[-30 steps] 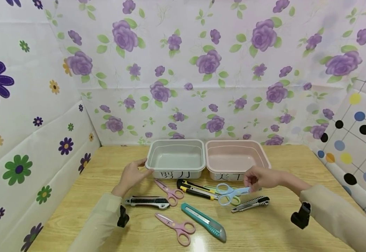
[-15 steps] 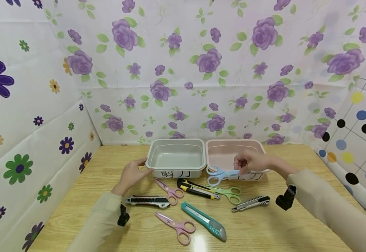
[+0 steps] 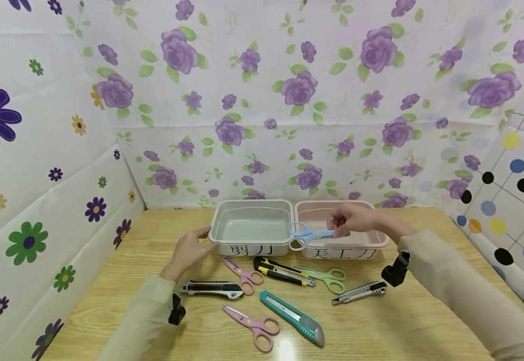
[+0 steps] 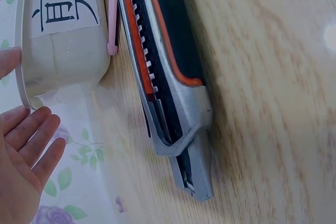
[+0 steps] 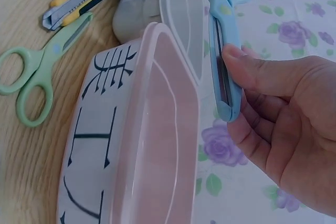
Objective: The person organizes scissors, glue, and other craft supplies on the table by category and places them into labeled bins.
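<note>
Above the pink bin [image 3: 338, 241], my right hand [image 3: 354, 219] pinches a pair of light-blue scissors [image 3: 309, 234] by the blade end. In the right wrist view the thumb [image 5: 254, 69] presses on the blue scissors [image 5: 224, 11], whose handle loops point away from the hand. My left hand [image 3: 190, 252] touches the left front corner of the grey bin [image 3: 216, 239], its fingers fairly straight in the left wrist view. Near the left wrist lies a box cutter [image 3: 212, 289] with a black and silver body. Both bins carry a paper label in front.
Before the bins lie two pink scissors [image 3: 254, 326], green scissors [image 3: 329, 277], a yellow-and-black box cutter [image 3: 282, 271], a teal box cutter [image 3: 292, 317] and a small silver one [image 3: 359, 292]. A flowered cloth [image 3: 262, 125] hangs behind the wooden table [image 3: 144, 240].
My right hand has lifted the blue scissors off the table area and carried them up and left, over the pink bin towards the grey one. The left hand has stayed in place.
</note>
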### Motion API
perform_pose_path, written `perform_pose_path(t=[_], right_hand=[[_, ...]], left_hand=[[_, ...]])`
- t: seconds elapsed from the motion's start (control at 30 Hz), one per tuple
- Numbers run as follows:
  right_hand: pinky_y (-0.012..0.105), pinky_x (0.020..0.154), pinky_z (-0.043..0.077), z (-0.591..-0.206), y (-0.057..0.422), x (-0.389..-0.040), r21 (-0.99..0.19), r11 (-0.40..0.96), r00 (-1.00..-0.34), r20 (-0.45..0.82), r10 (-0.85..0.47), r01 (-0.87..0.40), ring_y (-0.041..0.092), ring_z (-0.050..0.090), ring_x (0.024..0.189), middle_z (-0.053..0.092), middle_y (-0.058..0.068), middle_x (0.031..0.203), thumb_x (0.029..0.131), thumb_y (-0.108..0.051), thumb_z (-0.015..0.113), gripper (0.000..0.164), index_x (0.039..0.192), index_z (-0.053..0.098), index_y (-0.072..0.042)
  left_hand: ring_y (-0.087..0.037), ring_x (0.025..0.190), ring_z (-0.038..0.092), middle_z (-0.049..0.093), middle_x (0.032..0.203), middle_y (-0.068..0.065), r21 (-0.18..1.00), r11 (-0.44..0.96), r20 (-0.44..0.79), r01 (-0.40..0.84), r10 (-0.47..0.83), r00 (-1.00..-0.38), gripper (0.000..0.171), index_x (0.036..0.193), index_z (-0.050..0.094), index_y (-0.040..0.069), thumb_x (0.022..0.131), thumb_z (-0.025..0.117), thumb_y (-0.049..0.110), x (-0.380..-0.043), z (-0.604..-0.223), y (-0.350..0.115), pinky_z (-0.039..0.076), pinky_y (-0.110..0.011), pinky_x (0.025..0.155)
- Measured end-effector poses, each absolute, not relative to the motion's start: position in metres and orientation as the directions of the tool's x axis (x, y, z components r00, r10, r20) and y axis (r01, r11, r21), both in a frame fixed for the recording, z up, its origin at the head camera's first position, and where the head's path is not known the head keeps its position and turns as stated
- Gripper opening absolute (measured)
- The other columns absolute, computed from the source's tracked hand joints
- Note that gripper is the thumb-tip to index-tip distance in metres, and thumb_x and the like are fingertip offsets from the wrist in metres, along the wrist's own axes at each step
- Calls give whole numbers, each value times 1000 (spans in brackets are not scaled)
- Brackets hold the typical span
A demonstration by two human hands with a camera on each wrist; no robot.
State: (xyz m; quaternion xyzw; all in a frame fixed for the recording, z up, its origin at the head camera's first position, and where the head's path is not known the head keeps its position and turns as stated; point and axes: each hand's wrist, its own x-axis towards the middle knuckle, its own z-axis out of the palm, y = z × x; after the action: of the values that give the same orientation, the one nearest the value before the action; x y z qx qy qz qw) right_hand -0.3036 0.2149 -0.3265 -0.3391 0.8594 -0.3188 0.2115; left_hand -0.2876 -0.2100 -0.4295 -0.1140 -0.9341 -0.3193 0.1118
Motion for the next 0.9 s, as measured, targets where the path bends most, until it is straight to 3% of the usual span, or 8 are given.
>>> perform_pose_path(t=[0.4, 0.9], right_hand=[[22, 53, 33, -326, 202, -311, -739, 527, -664, -146, -733, -419, 10, 37, 55, 45, 2, 63, 83, 3, 60, 5, 83, 57, -1], [23, 54, 39, -320, 181, -316, -740, 519, -683, -111, -722, -428, 10, 44, 58, 57, 5, 69, 81, 4, 63, 4, 82, 59, 2]], left_hand=[[-32, 101, 59, 62, 112, -16, 575, 764, 287, 292, 145, -947, 64, 125, 52, -2, 77, 71, 36, -290, -434, -210, 48, -47, 80], [-33, 100, 59, 62, 112, -17, 597, 750, 287, 283, 131, -949, 64, 125, 52, -3, 77, 71, 36, -289, -433, -210, 48, -47, 80]])
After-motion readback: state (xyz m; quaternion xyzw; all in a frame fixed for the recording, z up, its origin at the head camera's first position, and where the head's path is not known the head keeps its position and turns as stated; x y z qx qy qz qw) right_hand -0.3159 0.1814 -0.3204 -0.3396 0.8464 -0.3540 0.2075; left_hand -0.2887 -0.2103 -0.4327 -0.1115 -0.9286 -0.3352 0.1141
